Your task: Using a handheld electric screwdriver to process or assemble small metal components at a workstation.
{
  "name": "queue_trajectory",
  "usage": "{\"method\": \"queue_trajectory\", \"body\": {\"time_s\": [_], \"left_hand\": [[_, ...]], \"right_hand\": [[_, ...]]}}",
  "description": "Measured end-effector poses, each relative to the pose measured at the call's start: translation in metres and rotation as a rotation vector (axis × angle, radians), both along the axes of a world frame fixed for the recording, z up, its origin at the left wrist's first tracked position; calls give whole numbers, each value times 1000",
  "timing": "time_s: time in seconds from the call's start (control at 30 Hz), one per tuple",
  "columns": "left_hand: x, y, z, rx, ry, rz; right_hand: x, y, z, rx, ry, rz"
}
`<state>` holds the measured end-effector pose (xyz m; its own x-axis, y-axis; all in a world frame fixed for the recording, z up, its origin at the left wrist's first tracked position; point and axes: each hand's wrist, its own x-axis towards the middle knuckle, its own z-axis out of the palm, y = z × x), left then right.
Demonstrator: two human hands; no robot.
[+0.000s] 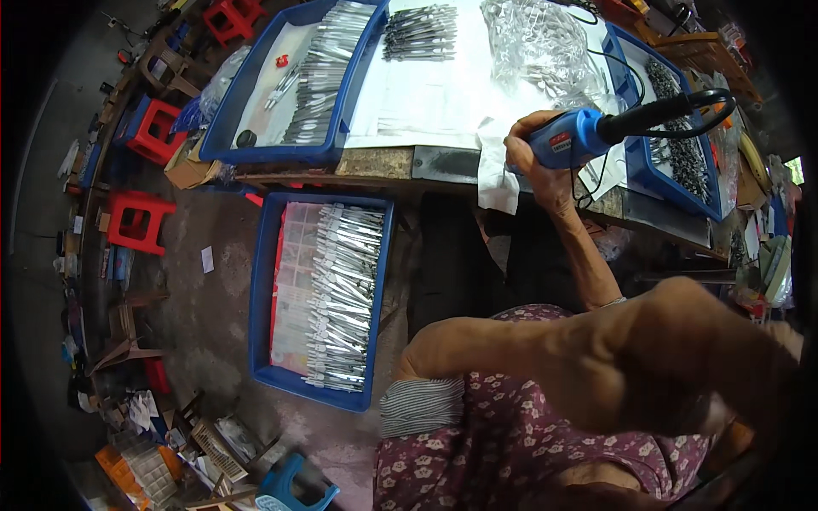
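Blurred right arm [648, 358] up close — left hand [535, 157] grips blue tool [588, 134].

Person seen from above: maroon garment with small pale floral print [511, 443], striped grey-white cloth [422, 407] at waist, forearms bare.

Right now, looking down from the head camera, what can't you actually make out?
- Right hand: blurred and cut off by the right edge; what it holds, if anything, is unclear.
- Blue power tool in the left hand: its working end is hidden behind the hand.
- Metal pieces in the floor tray: too small to identify.
- Clear plastic bag: glare hides its contents.
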<state>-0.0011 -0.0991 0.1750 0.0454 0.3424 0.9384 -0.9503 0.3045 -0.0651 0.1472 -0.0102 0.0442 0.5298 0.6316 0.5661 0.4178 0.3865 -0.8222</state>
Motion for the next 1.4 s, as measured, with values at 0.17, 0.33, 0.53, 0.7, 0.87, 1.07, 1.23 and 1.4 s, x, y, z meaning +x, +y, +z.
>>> {"method": "queue_trajectory", "body": {"time_s": [0.17,0.33,0.53,0.7,0.87,1.07,1.23,1.4], "left_hand": [[8,-8,1,-14,74,-202],[20,-13,3,-6,115,-424],[29,-20,8,16,215,-683],[36,-20,13,64,271,-929],[44,-17,11,118,362,-1155],[41,15,-15,382,482,-598],[4,56,-23,305,750,-249],[9,82,-76,219,1251,654]], "right_hand": [[-2,-2,5,26,29,19],[-7,-3,5,-14,-56,48],[-9,-2,1,11,-74,102],[2,-1,3,-8,-119,59],[12,1,-1,3,16,35],[13,-4,10,-27,148,27],[6,0,11,10,261,57],[13,-4,9,-47,240,59]]}}
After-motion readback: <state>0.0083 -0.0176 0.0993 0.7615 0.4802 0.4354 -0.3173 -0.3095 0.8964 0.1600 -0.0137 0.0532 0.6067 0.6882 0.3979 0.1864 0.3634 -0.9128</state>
